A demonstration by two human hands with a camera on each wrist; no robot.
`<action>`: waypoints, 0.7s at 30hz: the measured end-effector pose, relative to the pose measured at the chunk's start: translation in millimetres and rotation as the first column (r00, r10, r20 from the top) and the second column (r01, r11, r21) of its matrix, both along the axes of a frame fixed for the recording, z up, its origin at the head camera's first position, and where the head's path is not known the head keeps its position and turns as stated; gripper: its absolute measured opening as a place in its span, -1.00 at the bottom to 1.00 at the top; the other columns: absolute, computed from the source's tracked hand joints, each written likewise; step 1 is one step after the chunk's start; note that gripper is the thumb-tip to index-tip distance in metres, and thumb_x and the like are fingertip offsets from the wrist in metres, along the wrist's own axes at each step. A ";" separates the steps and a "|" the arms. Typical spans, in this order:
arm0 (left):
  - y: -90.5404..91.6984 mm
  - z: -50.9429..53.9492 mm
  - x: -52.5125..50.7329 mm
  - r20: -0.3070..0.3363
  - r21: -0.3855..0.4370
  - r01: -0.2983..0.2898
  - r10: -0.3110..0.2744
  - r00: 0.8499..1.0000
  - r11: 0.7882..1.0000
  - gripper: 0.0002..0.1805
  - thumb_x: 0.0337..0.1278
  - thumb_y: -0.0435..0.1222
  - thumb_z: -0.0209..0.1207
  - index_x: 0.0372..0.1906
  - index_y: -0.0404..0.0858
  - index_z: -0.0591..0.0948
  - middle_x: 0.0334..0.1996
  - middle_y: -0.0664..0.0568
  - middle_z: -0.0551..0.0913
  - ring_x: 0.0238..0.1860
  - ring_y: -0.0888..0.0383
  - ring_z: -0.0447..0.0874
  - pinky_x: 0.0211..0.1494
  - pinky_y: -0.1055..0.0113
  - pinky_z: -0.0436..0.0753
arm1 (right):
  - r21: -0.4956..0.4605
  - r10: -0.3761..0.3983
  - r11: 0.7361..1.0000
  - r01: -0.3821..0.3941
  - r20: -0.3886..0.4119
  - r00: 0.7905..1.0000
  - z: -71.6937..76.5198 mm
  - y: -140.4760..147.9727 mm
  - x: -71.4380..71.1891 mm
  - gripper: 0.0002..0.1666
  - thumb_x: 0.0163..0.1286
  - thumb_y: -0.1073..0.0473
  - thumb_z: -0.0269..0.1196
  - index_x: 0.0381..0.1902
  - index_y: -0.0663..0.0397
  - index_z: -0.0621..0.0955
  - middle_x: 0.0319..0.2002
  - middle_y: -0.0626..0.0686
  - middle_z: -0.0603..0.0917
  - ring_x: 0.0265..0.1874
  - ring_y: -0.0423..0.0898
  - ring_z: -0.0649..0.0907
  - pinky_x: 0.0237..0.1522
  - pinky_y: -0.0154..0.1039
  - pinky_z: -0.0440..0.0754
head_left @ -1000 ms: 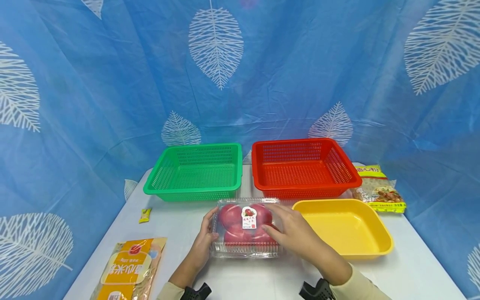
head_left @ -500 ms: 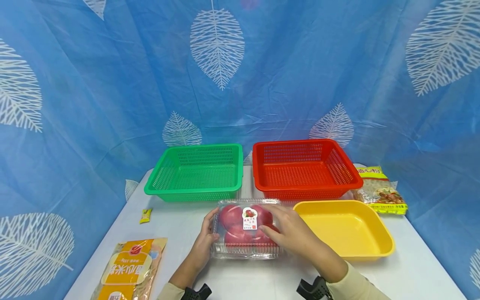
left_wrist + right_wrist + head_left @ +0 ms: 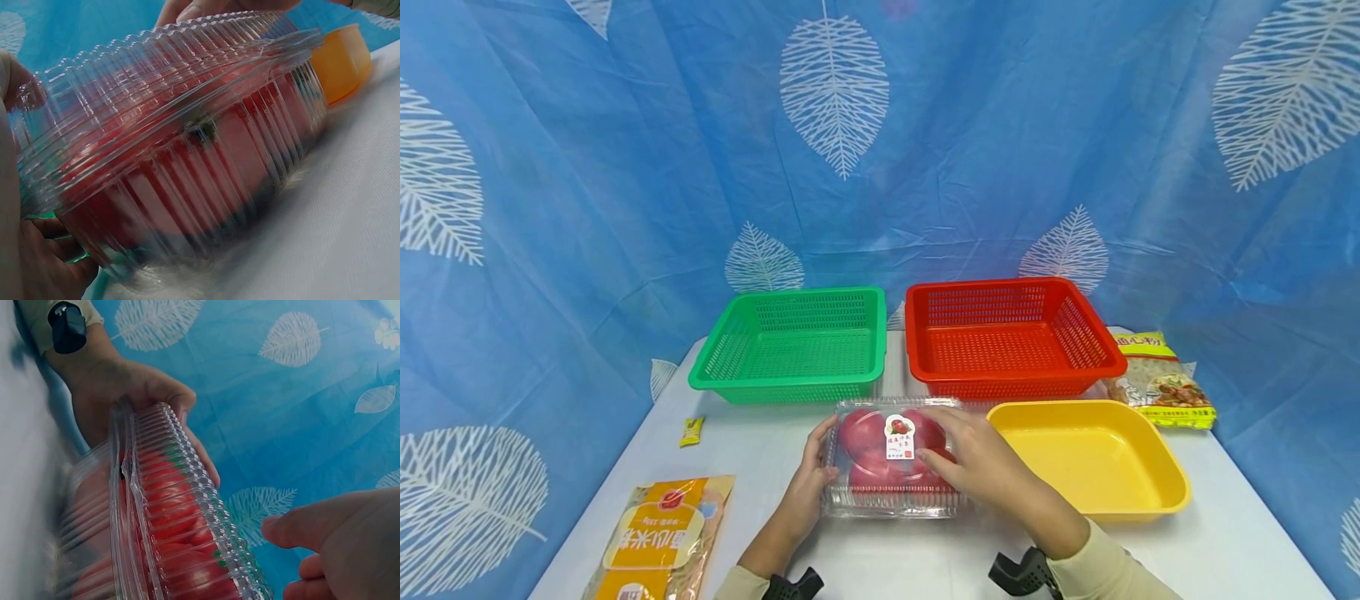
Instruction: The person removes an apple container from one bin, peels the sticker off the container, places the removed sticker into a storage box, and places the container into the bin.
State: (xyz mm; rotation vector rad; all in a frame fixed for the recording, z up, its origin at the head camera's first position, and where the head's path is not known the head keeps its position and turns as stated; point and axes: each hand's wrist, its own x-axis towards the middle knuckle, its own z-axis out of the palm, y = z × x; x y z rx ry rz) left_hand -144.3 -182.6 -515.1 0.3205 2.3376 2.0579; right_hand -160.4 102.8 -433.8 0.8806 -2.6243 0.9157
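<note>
In the head view a clear plastic box of tomatoes (image 3: 880, 479) sits in the middle of the white table, with a white label (image 3: 899, 437) on its lid. The tomatoes (image 3: 172, 509) show red through the ribbed walls. My left hand (image 3: 808, 483) holds the box's left end; the left wrist view shows its fingers (image 3: 53, 259) curled low against that end and its thumb near the lid. My right hand (image 3: 988, 458) lies over the right part of the lid, fingers extended. In the right wrist view its thumb (image 3: 294, 528) stands straight beside the lid edge.
Behind the box stand a green basket (image 3: 786, 390) and a red basket (image 3: 1022, 385). A yellow tray (image 3: 1086, 462) is at the right, near a noodle bag (image 3: 1161, 379). To the left lie an orange-labelled packet (image 3: 658, 537) and a small yellow sachet (image 3: 691, 432).
My right wrist has shifted slightly to the left, its fingers still over the lid. The left hand keeps its hold and the box stays in about the same place.
</note>
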 end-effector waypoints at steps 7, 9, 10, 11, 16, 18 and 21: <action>0.0 0.5 -0.5 -0.002 0.006 -0.001 0.001 1.000 1.000 -0.11 0.12 -0.43 -0.14 0.66 -0.07 0.11 0.68 -0.29 -0.19 0.62 -0.38 -0.38 0.47 -0.42 -0.30 | -0.004 0.004 1.000 -0.004 0.023 1.000 0.9 -2.0 -2.1 -0.34 0.31 0.09 0.55 0.32 0.12 0.63 0.19 0.07 0.71 0.19 0.05 0.67 0.19 0.09 0.62; 0.0 0.7 -0.1 -0.003 0.004 -0.005 0.005 1.000 1.000 -0.11 0.12 -0.43 -0.14 0.66 -0.08 0.12 0.68 -0.29 -0.19 0.62 -0.39 -0.38 0.46 -0.43 -0.30 | 0.004 0.003 1.000 -0.003 0.018 1.000 1.3 -3.0 -2.9 -0.34 0.32 0.08 0.55 0.33 0.12 0.63 0.20 0.06 0.71 0.21 0.05 0.66 0.20 0.10 0.60; 0.0 0.9 0.3 -0.003 0.004 -0.008 0.008 1.000 1.000 -0.11 0.11 -0.43 -0.14 0.66 -0.08 0.12 0.68 -0.30 -0.19 0.62 -0.39 -0.38 0.46 -0.43 -0.30 | 0.007 0.003 1.000 -0.003 0.016 1.000 1.5 -3.6 -3.3 -0.34 0.32 0.07 0.54 0.32 0.12 0.64 0.20 0.06 0.71 0.22 0.05 0.66 0.21 0.10 0.60; -0.2 0.9 0.5 -0.006 0.001 -0.010 0.010 1.000 1.000 -0.11 0.11 -0.43 -0.14 0.66 -0.10 0.12 0.68 -0.31 -0.19 0.61 -0.40 -0.39 0.46 -0.44 -0.30 | 0.010 0.001 1.000 -0.001 0.015 1.000 1.7 -4.2 -3.7 -0.34 0.32 0.07 0.55 0.32 0.12 0.64 0.20 0.05 0.71 0.22 0.06 0.65 0.22 0.10 0.59; -0.1 1.7 1.3 -0.004 -0.009 -0.014 0.014 1.000 1.000 -0.11 0.11 -0.42 -0.15 0.66 -0.12 0.11 0.67 -0.32 -0.19 0.60 -0.43 -0.39 0.45 -0.45 -0.30 | 0.018 -0.011 1.000 0.011 0.033 0.999 2.3 -6.6 -4.4 -0.35 0.31 0.06 0.55 0.31 0.08 0.65 0.21 0.03 0.70 0.26 0.06 0.62 0.24 0.13 0.57; 0.2 1.8 1.2 0.001 -0.005 -0.012 0.012 1.000 1.000 -0.11 0.12 -0.43 -0.15 0.66 -0.10 0.11 0.67 -0.32 -0.20 0.61 -0.43 -0.39 0.45 -0.45 -0.30 | 0.023 -0.016 1.000 0.015 0.035 0.999 2.2 -7.0 -4.6 -0.35 0.30 0.06 0.56 0.31 0.07 0.65 0.22 0.02 0.70 0.28 0.06 0.61 0.25 0.14 0.56; 0.2 1.7 0.8 0.000 0.007 -0.003 0.003 1.000 1.000 -0.11 0.13 -0.43 -0.15 0.66 -0.08 0.11 0.67 -0.31 -0.19 0.61 -0.43 -0.39 0.45 -0.46 -0.31 | 0.026 -0.011 1.000 0.010 0.023 1.000 1.7 -7.0 -5.1 -0.36 0.31 0.07 0.55 0.31 0.07 0.66 0.23 0.03 0.70 0.30 0.08 0.60 0.27 0.17 0.53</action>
